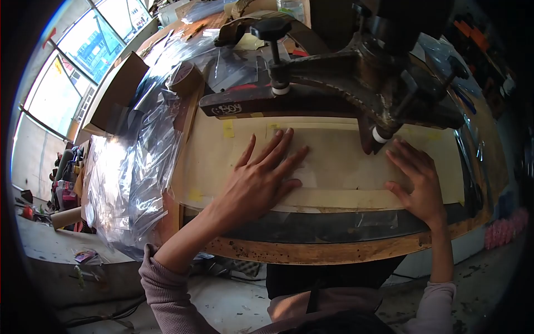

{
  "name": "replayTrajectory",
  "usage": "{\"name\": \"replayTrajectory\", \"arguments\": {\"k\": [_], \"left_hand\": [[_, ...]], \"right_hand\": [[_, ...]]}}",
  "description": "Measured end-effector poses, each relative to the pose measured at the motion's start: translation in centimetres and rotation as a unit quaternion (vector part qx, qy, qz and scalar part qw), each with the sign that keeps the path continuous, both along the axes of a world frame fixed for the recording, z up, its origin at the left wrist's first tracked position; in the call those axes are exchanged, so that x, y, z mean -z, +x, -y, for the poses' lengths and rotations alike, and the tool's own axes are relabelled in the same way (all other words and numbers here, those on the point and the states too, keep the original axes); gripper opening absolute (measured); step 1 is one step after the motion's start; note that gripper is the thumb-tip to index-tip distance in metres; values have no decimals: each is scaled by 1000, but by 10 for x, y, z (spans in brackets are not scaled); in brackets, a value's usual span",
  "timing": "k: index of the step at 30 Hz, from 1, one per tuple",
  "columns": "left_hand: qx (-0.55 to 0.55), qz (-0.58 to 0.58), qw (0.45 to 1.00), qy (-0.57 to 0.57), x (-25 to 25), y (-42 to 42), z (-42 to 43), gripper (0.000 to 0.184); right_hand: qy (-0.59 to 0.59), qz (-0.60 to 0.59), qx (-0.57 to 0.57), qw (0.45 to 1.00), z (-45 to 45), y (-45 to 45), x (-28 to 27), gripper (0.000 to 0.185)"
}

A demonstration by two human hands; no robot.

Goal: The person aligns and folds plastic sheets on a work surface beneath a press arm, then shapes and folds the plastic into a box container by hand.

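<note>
A pale yellowish flat sheet lies on the workbench under a heavy black metal press-like machine. Small yellow tape pieces show near its edges, and what looks like a thin clear layer covers part of it. My left hand rests open on the sheet's left half, fingers spread and pointing away from me. Toward the right end, my right hand is also open, fingertips on the sheet just beside the machine's dark lower bar. Neither hand holds anything.
Crumpled clear plastic is piled to the left, with a roll of brown tape and a cardboard box. A dark mat borders the bench's wooden front edge. The black knob stands above the machine's bar.
</note>
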State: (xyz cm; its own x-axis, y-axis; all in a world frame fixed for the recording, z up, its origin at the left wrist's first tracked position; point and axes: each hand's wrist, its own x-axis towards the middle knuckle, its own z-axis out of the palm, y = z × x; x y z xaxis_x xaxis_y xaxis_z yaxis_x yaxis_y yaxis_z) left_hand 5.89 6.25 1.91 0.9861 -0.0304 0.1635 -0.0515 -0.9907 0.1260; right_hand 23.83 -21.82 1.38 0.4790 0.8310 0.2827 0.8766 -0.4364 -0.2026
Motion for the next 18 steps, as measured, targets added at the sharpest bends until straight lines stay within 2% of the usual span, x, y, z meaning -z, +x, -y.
{"name": "replayTrajectory", "arguments": {"k": [7,18], "left_hand": [[-38,74,997,2,8,3,7,55],[-16,30,999,29,-2,2,5,57]], "right_hand": [[5,25,9,1000,0,4,4,57],[5,39,27,999,5,4,7,54]]}}
